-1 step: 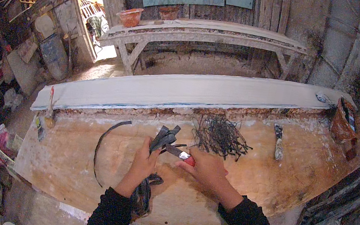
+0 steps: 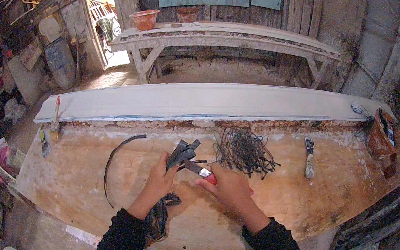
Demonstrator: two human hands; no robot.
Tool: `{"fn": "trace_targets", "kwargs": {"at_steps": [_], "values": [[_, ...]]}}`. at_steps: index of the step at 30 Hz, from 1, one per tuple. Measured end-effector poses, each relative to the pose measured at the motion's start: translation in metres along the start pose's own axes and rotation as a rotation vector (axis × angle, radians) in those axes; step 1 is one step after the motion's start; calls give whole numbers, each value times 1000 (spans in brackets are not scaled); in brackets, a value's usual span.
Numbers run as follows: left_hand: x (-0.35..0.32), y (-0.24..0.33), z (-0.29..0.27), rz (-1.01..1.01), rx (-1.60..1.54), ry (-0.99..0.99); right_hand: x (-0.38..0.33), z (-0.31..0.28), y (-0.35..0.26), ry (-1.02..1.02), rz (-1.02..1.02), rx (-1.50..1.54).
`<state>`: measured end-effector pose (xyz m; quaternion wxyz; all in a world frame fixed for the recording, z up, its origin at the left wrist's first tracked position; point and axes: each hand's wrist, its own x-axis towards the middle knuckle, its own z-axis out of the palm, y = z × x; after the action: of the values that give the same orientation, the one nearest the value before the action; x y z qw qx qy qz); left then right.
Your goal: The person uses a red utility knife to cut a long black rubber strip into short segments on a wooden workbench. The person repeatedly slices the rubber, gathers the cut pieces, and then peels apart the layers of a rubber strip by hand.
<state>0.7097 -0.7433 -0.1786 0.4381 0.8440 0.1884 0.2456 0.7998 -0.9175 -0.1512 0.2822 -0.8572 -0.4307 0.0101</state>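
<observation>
Gripping black strips [image 2: 182, 154] in the left hand [image 2: 158, 179] and a red-handled knife [image 2: 210, 178] in the right hand [image 2: 233, 187], over the bench [image 2: 76, 173], near tangled thin strips [image 2: 246, 152].

A wooden tabletop [image 2: 327, 209], smeared with white, and there on it sits a tangled pile of thin black strips [image 2: 244, 151]. Behind that pile runs a long white slab [image 2: 204, 99]. Left of the pile, a single black strip [image 2: 109, 160] curves alone; right of it lies a white-smeared tool [image 2: 309, 160]; far left of it, a red-handled tool [image 2: 56, 113].
</observation>
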Motion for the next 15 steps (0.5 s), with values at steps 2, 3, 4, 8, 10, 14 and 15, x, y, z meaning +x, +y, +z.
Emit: {"fn": "trace_targets", "kwargs": {"at_steps": [2, 3, 4, 8, 10, 14, 15], "values": [[1, -1, 0, -14, -7, 7, 1, -3, -2, 3, 10, -3], [2, -9, 2, 12, -10, 33, 1, -4, -4, 3, 12, 5], [3, -14, 3, 38, -12, 60, 1, -5, -5, 2, 13, 13], [6, -19, 6, -36, -50, 12, 1, -4, -3, -58, -2, 6], [5, -20, 5, -152, -144, -48, 1, -6, -4, -49, 4, 22], [7, -31, 6, -235, -299, -138, 1, -3, -2, -11, 21, 49], [7, -28, 6, -232, -331, -149, 2, -1, 1, 0, 29, 30]]}}
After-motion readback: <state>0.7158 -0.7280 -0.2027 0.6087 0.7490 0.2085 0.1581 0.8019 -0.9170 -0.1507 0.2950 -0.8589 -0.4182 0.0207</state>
